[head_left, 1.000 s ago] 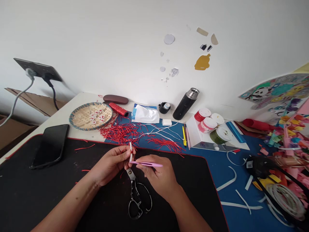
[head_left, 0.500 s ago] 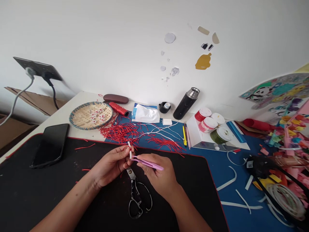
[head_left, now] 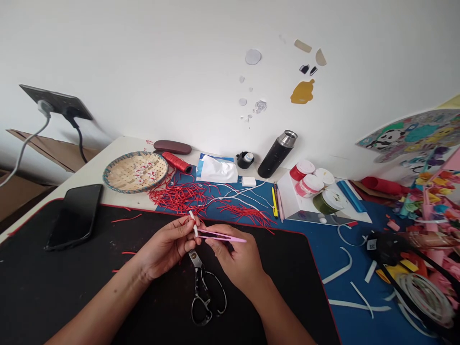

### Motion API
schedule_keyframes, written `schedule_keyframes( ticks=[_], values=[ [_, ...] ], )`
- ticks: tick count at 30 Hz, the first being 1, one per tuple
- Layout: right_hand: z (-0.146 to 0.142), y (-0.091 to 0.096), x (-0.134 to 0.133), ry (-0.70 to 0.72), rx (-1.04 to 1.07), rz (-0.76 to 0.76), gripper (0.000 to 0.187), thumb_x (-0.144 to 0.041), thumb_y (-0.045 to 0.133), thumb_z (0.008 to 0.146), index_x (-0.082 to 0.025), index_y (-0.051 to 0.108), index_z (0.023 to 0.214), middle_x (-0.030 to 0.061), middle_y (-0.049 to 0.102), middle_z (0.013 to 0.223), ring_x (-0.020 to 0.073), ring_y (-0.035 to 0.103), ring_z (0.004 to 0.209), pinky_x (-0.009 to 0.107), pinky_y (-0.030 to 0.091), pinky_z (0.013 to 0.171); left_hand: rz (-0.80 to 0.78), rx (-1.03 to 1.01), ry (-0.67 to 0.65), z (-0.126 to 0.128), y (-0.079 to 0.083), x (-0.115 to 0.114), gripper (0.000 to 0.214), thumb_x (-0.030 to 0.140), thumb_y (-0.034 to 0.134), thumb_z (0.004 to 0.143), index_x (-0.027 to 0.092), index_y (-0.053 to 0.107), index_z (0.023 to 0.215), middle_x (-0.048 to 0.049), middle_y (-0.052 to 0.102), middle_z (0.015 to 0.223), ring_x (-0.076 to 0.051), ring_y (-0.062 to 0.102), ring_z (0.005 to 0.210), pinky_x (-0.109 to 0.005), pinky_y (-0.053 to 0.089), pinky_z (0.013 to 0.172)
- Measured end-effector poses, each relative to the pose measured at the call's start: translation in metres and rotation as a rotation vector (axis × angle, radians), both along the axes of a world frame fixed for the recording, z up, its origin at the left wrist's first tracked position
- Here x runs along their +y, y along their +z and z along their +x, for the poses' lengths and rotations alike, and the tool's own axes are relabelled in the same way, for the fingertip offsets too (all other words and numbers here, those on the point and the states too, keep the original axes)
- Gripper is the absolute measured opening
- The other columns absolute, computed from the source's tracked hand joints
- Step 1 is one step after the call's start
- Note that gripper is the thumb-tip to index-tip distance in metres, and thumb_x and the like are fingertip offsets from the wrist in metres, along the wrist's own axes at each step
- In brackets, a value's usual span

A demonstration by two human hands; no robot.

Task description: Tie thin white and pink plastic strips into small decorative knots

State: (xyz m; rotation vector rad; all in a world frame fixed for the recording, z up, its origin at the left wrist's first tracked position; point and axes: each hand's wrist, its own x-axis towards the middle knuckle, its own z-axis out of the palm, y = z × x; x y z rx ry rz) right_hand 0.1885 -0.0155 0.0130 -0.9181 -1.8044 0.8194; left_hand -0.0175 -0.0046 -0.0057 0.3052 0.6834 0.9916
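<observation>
Since the earlier frame, the pink tweezers (head_left: 223, 236) had swung nearly level, their tips closing on the small white strip (head_left: 193, 223). In the head view, the left hand (head_left: 163, 249) held that strip tilted in a narrow pinch of its fingers (head_left: 187, 233), right over the top edge of the black desk mat (head_left: 72, 282). The right hand (head_left: 237, 258) held the tweezers in a narrow grip. One pair of black-handled scissors (head_left: 203, 292) lay just below the hands, and one phone (head_left: 74, 215) lay well left across open mat. One heap of red strands (head_left: 179, 199) lay just beyond the mat's edge, on the table (head_left: 118, 153), beside one woven basket (head_left: 135, 172).
</observation>
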Motion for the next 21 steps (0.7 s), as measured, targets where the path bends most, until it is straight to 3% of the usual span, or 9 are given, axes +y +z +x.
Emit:
schedule_keyframes(
  ticks=[10, 21],
  values=[
    [-0.0032, 0.0005, -0.0006, -0.011, -0.02, -0.036, 0.016, -0.025, 0.072, 0.101, -0.025, 0.076, 0.117, 0.0043, 0.084, 0.11, 0.0187, 0.082, 0.094, 0.026, 0.064, 0.083, -0.031, 0.02, 0.005, 0.0026, -0.0022, -0.0008, 0.022, 0.01, 0.096, 0.075, 0.009, 0.081, 0.09, -0.0061, 0.079, 0.08, -0.014, 0.077, 0.067, -0.019, 0.068, 0.068],
    [-0.0038, -0.0021, -0.0023, -0.006, -0.055, -0.046, 0.018, -0.024, 0.071, 0.1, -0.025, 0.076, 0.117, 0.0048, 0.084, 0.11, 0.0193, 0.082, 0.093, 0.026, 0.064, 0.083, -0.016, 0.024, -0.057, 0.0069, -0.0036, -0.002, 0.023, 0.017, 0.097, 0.075, 0.01, 0.08, 0.089, -0.0031, 0.074, 0.073, -0.012, 0.074, 0.059, -0.018, 0.066, 0.06]
  ],
)
